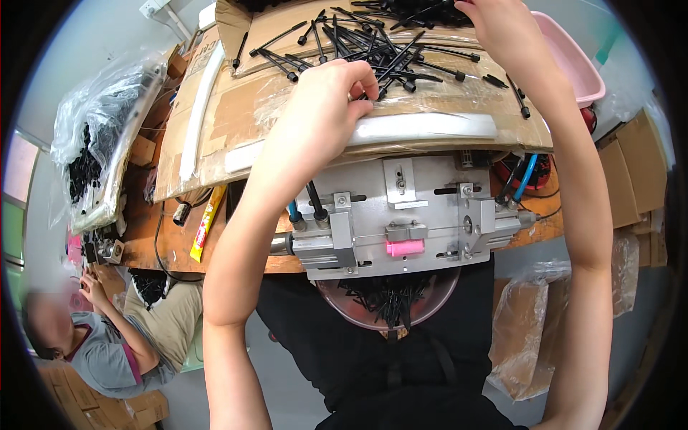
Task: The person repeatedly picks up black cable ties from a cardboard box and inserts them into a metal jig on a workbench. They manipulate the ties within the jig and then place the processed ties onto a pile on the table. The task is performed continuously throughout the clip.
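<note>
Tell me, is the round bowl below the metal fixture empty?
Not empty: black parts lie heaped in the bowl. How full, I cannot tell; the metal fixture hides its far side.

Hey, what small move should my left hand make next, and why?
Probably ease one black rod slowly toward you with your left hand: the hand is at the near edge of the rods on the cardboard, and they lie crossed over one another, so a quick pull might drag others. Whether it holds one, I can't tell.
</note>
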